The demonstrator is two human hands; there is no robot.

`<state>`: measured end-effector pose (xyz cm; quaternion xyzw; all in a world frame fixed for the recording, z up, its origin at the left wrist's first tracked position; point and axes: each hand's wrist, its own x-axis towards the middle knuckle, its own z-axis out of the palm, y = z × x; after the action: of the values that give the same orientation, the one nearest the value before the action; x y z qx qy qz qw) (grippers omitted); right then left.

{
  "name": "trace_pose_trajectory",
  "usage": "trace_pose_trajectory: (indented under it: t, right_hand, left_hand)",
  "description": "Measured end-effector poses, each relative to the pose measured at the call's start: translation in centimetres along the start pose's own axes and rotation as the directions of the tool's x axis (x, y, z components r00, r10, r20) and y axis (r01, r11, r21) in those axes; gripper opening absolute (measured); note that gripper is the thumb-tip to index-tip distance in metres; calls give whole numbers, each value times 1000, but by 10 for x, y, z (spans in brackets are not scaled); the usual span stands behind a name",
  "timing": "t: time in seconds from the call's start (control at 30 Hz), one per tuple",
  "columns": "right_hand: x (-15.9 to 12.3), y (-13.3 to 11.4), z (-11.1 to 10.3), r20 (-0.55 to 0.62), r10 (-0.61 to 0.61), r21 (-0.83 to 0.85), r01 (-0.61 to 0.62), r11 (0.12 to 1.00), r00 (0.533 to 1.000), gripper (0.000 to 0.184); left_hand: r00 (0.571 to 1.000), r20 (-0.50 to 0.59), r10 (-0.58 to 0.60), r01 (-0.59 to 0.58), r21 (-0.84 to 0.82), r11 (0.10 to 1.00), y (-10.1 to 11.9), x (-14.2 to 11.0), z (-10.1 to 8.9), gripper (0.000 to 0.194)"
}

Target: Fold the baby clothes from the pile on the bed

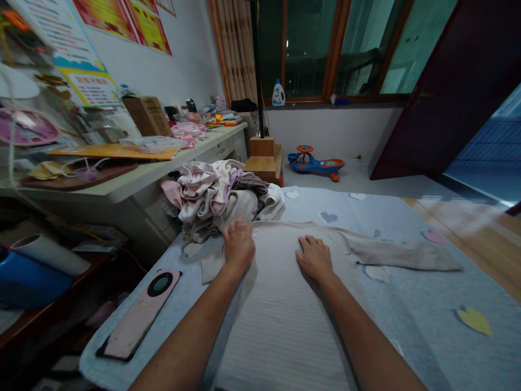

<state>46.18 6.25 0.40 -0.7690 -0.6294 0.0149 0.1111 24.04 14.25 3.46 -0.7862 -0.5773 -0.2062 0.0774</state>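
Note:
A pale long-sleeved striped shirt [285, 304] lies spread on the blue bed cover, its neckline away from me. Its right-hand sleeve [407, 255] stretches out to the side, while the left-hand sleeve [211, 267] shows only in part beyond my forearm. My left hand [239, 245] is at the shirt's left shoulder, close to the clothes pile; its fingers point forward and are slightly blurred. Flat on the upper chest of the shirt rests my right hand [314, 257], fingers loosely spread. Neither hand visibly grips the fabric.
A heap of crumpled clothes [228, 195] sits at the bed's far left corner. The phone [142, 315] lies face down on the cover [431, 326] at left. Beside the bed runs a cluttered desk [122, 187]. A blue ride-on toy [315, 163] stands on the floor beyond.

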Motion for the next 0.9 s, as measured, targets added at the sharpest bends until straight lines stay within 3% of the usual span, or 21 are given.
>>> trace_pose_trajectory:
  t: [0.03,0.1,0.17,0.23,0.4,0.53,0.7,0.8,0.9]
  right_hand:
    - [4,0,-2,11,-11,6,11,1000,1000,44]
    - [11,2,-2,25,-49,21,49,999,998,48]
    - [18,4,2,39,-102,31,101,994,994,55]
    - [23,8,8,62,-136,34,134,990,989,58]
    - [35,24,12,57,-101,25,99,995,993,60]
    - [43,38,10,30,47,0,-47,999,998,64]
    - [44,48,15,-57,231,7,-231,973,971,72]
    - [42,50,18,-117,223,17,-223,975,968,69]
    - [42,50,18,-152,79,29,-75,997,985,57]
  left_hand:
    - [992,30,120,-119,-33,992,11,0,5,44]
    - [928,144,344,-325,-143,935,34,5,20,47]
    - [862,259,435,-387,-216,896,51,12,37,48]
    - [834,338,437,-369,-248,896,60,21,54,48]
    - [879,367,304,-241,-209,948,58,32,74,56]
    - [924,333,190,-140,-170,976,53,29,77,65]
    - [939,310,152,-103,-167,981,53,26,80,70]
    - [944,297,144,-94,-176,980,54,24,80,68]
    - [949,281,143,-93,-184,978,55,24,79,66]
